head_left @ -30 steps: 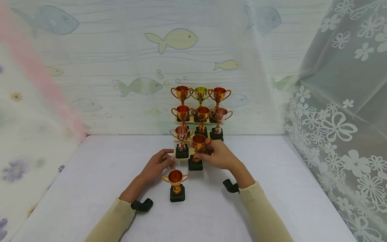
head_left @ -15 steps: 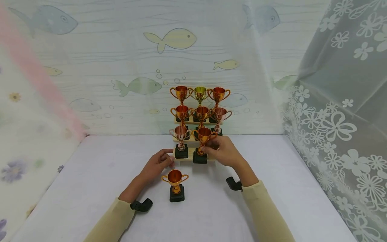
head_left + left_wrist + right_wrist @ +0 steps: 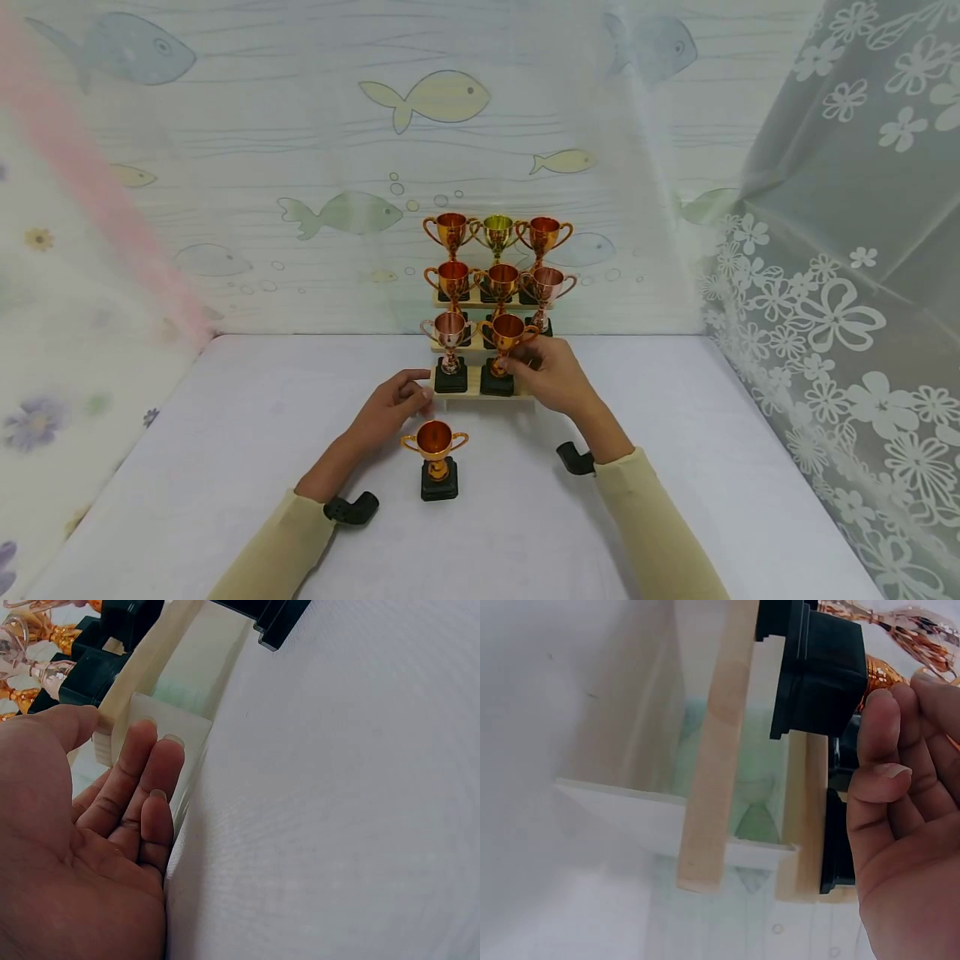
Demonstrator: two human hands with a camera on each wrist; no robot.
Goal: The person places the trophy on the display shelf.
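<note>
In the head view, my right hand (image 3: 551, 372) pinches the stem of an orange-gold trophy cup (image 3: 507, 331). Its black base (image 3: 817, 675) is upright, close over the lowest step of a wooden tiered stand (image 3: 468, 382). Just left of it on that step stands a rose-gold trophy (image 3: 449, 330). My left hand (image 3: 392, 406) is at the step's left end; in the left wrist view the thumb lies on the wood (image 3: 124, 705) and the other fingers sit below, by the white side support (image 3: 191, 724). Another orange-gold trophy (image 3: 437, 458) stands on the table in front.
Several trophies fill the upper two steps, among them a yellow-gold cup (image 3: 498, 232) and a rose-gold cup (image 3: 547, 286). A fish-patterned curtain (image 3: 315, 125) hangs behind the white table (image 3: 262, 417); lace (image 3: 840, 333) drapes on the right.
My right hand has lifted its trophy back and slightly right, from in front of the stand to over the lowest step. The left hand and the front trophy have stayed put.
</note>
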